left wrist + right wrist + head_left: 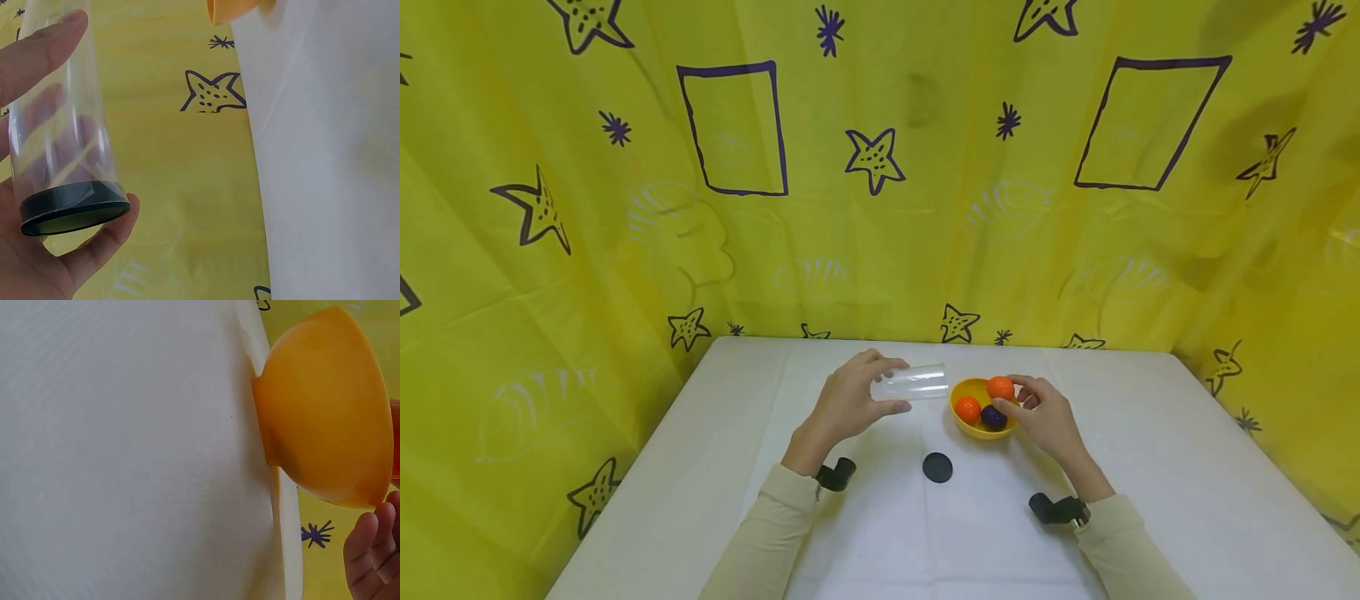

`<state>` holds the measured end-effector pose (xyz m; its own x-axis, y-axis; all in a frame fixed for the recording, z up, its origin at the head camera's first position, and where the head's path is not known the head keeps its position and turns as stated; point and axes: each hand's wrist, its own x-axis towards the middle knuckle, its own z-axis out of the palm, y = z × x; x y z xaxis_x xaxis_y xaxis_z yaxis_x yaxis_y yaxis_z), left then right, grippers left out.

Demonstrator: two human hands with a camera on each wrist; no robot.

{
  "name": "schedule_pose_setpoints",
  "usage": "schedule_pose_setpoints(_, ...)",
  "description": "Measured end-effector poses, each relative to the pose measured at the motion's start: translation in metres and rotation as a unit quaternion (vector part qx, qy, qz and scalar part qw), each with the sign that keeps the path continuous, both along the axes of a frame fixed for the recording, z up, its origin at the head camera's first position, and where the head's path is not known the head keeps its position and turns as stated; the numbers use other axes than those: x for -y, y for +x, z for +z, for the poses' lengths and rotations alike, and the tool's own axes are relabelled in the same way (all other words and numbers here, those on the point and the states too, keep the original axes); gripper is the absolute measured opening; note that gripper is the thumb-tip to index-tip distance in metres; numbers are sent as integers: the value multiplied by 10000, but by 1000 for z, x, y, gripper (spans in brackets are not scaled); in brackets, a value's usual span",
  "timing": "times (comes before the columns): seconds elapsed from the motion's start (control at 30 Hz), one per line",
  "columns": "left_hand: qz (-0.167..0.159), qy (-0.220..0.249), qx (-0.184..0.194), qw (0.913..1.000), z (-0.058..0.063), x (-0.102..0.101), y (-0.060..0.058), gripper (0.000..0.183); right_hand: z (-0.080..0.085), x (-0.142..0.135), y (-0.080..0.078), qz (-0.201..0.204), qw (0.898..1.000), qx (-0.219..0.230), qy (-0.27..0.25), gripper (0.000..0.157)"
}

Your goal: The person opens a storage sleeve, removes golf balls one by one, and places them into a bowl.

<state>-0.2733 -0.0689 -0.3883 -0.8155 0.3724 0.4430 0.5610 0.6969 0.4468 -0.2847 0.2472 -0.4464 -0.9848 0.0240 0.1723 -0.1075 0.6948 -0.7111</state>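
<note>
My left hand (850,398) holds a clear plastic tube (921,383) on its side above the table, one end towards the bowl. A dark cap (75,209) covers the tube's hand-side end in the left wrist view, and nothing shows inside the tube. At the right rim of a yellow bowl (976,432), my right hand (1048,417) pinches an orange ball (1000,387) between thumb and fingers. Another orange ball (967,409) and a dark purple ball (993,417) lie in the bowl. The right wrist view shows the bowl's outer wall, with my fingertips beside its rim.
A round black lid (937,467) lies flat on the white table (880,533), in front of the bowl and between my forearms. Behind the table and along its sides hangs a yellow curtain (925,242) with star drawings. Each wrist wears a small black camera (837,474).
</note>
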Motion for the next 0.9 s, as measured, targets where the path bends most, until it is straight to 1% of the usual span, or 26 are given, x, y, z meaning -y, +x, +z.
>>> schedule_pose_setpoints(0.27,-14,-84,24,10000,-1,0,0,49,-8,-1,-4,-69,9995,295,-46,69)
schedule_pose_setpoints(0.43,-21,-93,0,10000,-1,0,0,49,-9,-1,-4,-165,9991,377,-49,69)
schedule_pose_setpoints(0.63,-34,-84,60,9999,-1,-1,1,50,-9,0,-4,-218,9983,536,0,68)
schedule_pose_setpoints(0.9,-51,-85,98,9999,-3,-1,0,50,-10,-1,-5,-142,9976,676,-10,66)
